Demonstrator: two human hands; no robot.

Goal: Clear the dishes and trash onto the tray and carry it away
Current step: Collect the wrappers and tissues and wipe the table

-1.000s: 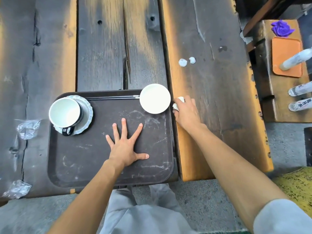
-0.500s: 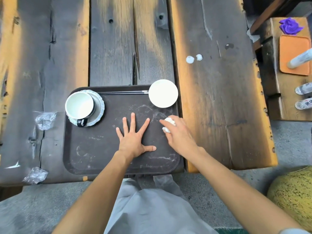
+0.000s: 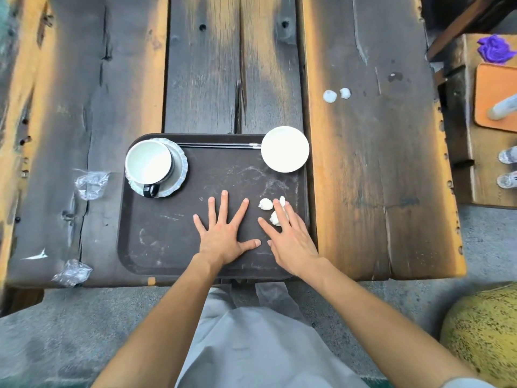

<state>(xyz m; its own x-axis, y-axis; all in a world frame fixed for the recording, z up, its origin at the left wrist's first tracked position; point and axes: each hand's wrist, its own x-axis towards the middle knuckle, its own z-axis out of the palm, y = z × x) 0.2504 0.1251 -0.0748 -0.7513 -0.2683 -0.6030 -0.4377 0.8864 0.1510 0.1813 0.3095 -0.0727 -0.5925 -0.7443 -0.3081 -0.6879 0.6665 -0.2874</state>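
Resting on a weathered plank table, dark tray, grey concrete floor

Soft, even daylight with faint shadows, the white dish glaring almost featureless, wide-angle bending at the edges, and blur smearing the lower-left corner.

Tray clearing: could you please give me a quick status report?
Left hand flat on tray. Right hand open over paper wads. Two wads, plastic wrappers remain on table.
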